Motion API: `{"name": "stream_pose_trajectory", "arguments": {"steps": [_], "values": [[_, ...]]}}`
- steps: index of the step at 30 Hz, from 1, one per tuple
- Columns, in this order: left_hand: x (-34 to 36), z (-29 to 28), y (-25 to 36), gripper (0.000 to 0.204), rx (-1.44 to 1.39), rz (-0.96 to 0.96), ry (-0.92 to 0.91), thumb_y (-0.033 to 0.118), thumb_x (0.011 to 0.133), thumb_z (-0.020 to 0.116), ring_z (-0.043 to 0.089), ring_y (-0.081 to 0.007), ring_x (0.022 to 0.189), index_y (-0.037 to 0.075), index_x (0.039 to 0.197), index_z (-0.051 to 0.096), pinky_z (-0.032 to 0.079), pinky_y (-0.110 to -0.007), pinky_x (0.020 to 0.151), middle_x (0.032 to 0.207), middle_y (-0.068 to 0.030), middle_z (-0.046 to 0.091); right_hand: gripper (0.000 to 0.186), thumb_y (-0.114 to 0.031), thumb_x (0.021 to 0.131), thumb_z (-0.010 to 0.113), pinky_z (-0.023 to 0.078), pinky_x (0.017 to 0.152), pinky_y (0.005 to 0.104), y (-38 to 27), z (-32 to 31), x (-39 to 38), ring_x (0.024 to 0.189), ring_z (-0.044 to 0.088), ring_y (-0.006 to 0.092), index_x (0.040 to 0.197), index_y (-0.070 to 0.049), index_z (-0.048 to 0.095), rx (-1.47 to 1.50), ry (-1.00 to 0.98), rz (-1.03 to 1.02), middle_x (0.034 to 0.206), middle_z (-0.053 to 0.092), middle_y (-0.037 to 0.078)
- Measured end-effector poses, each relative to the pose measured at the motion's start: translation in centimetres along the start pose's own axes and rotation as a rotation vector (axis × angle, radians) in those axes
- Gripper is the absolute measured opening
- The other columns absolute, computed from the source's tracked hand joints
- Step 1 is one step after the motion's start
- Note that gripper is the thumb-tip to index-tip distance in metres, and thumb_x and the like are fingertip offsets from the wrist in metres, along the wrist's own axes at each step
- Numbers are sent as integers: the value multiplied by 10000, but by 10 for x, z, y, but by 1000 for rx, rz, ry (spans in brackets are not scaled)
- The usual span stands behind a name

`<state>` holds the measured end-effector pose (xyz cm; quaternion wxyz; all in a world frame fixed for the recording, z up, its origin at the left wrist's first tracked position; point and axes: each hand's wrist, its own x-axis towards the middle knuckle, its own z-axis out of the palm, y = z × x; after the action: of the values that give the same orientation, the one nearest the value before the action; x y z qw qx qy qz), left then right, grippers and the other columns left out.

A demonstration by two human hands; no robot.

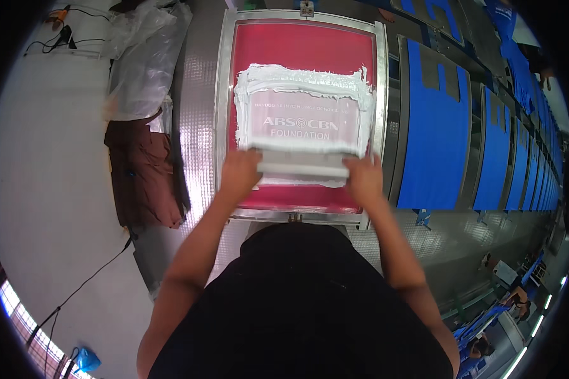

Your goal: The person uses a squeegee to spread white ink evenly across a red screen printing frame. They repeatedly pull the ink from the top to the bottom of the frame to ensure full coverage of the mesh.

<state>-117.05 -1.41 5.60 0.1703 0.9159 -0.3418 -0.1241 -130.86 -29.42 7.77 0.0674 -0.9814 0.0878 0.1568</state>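
In the head view, a red mesh printing screen (303, 44) in a silver metal frame lies in front of me. A band of thick white ink (303, 76) surrounds a pale printed area with lettering. My left hand (243, 167) grips the left end of a pale squeegee (303, 163), and my right hand (361, 172) grips its right end, both slightly blurred. The squeegee lies across the lower part of the inked area.
Blue panels on platens (433, 126) recede in a row to the right. Crumpled plastic (146, 57) and folded maroon cloth (145, 177) lie left, beside a pale surface with cables. A blue bag (87, 360) is lower left. Co-workers (518, 303) appear at the lower right.
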Motion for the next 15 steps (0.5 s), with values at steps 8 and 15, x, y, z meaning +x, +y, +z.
{"name": "stream_pose_trajectory", "arguments": {"steps": [8,15], "values": [[129,-51,-24,270,-4,-21,-19,350,719,760,648,-331,811,114,817,673,499,-448,708,819,-135,673,388,-95,702,610,521,787,433,27,-61,114,809,666,322,1082,-134,674,40,51,24,828,687,147],[-78,15,2,306,-32,119,84,58,595,735,598,-307,869,76,885,640,440,-430,828,834,-107,636,408,-45,664,641,340,1058,493,-22,3,-56,963,618,288,1060,-144,667,102,-65,-46,966,678,102]]}}
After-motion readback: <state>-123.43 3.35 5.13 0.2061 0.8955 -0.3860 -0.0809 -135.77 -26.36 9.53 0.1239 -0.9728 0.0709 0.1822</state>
